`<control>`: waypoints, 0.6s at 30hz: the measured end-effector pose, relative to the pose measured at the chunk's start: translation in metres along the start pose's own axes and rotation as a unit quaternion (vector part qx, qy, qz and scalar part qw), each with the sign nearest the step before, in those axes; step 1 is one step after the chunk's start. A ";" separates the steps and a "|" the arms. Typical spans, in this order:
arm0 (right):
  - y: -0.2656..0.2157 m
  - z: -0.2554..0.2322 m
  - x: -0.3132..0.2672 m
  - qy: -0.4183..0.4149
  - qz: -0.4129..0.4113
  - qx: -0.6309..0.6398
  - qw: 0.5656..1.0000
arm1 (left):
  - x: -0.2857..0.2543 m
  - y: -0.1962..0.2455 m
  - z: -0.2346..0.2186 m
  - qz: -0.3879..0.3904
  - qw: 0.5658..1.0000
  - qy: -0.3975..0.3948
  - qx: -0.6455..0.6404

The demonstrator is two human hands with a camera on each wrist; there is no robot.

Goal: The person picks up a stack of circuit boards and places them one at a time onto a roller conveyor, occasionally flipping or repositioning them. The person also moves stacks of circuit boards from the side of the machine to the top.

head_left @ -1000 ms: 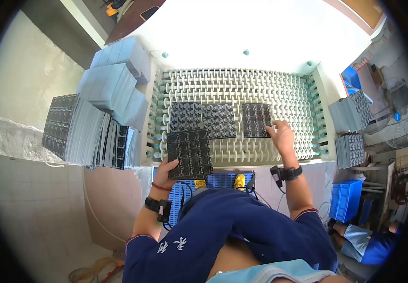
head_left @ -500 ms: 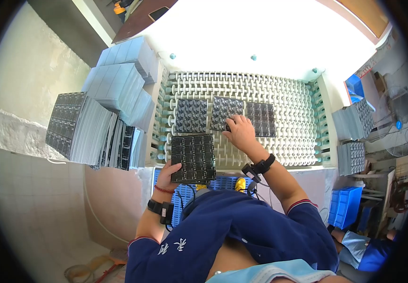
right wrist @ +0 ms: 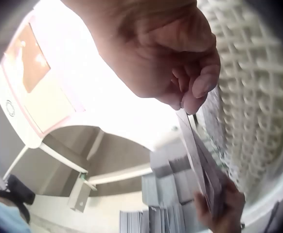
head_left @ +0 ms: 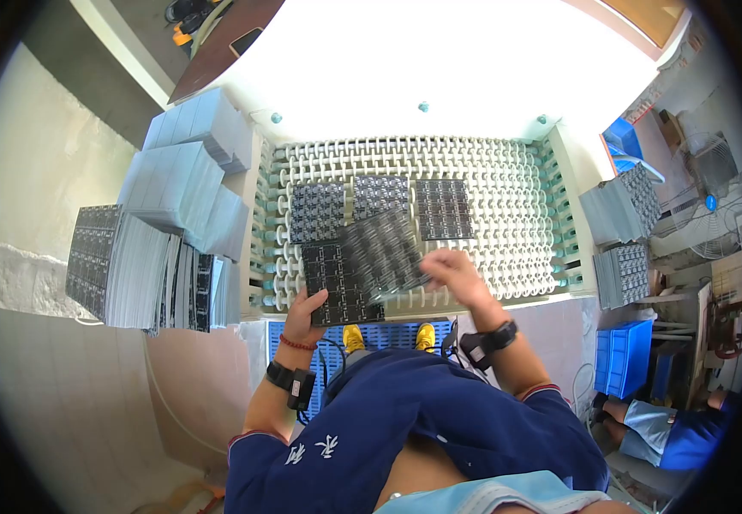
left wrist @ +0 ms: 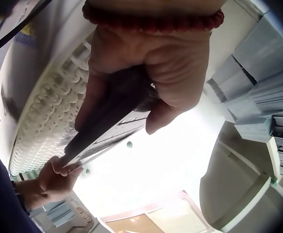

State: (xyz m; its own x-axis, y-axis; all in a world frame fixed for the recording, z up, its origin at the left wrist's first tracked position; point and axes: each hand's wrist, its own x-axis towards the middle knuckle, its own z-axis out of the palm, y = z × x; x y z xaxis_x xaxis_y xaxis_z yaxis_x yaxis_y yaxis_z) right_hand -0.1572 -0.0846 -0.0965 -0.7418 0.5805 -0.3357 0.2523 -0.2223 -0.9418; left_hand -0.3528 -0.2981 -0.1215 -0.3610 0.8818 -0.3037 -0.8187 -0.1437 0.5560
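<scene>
My left hand point(head_left: 303, 317) grips a small stack of dark printed panels point(head_left: 326, 287) at its left edge, thumb on top. In the left wrist view the stack point(left wrist: 107, 121) lies between that hand's thumb and fingers. My right hand point(head_left: 459, 278) pinches the right edge of one blurred, tilted panel point(head_left: 382, 255) above the stack; the right wrist view shows thumb and fingertips of the hand point(right wrist: 170, 63) closed on the panel's edge. Beyond lie three separate panels on the white rollers: a left one point(head_left: 318, 212), a middle one point(head_left: 379, 194) and a right one point(head_left: 444, 209).
A white roller bed point(head_left: 508, 197) spans the middle. Left of it stand light blue stacks point(head_left: 170, 184) and a leaning row of panels point(head_left: 92, 257). More panel stacks point(head_left: 621, 276) stand at the right, above a blue crate point(head_left: 624, 358). Another person's legs point(head_left: 645, 428) show lower right.
The right hand has gone from the right panel to the middle one, then back toward the body, and now holds another panel. The middle panel now lies apart from the left one.
</scene>
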 end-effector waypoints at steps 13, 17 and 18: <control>0.045 -0.206 0.014 0.416 -0.136 -0.447 0.780 | -0.020 -0.007 -0.006 0.009 1.000 -0.003 -0.005; 0.009 -0.103 0.009 0.241 -0.102 -0.299 0.918 | -0.029 -0.007 -0.004 0.017 0.999 0.024 0.036; 0.004 -0.071 0.007 0.149 -0.103 -0.264 0.947 | -0.030 -0.007 -0.001 0.021 0.999 0.029 0.041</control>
State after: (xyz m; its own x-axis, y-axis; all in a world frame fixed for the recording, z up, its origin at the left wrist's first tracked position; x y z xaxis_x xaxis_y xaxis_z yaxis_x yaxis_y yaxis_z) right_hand -0.1176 -0.0261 -0.1042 -0.6202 0.7822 -0.0595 0.4551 0.2969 -0.8395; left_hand -0.3368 -0.3238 -0.1174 -0.4218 0.8476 -0.3220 -0.7639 -0.1409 0.6298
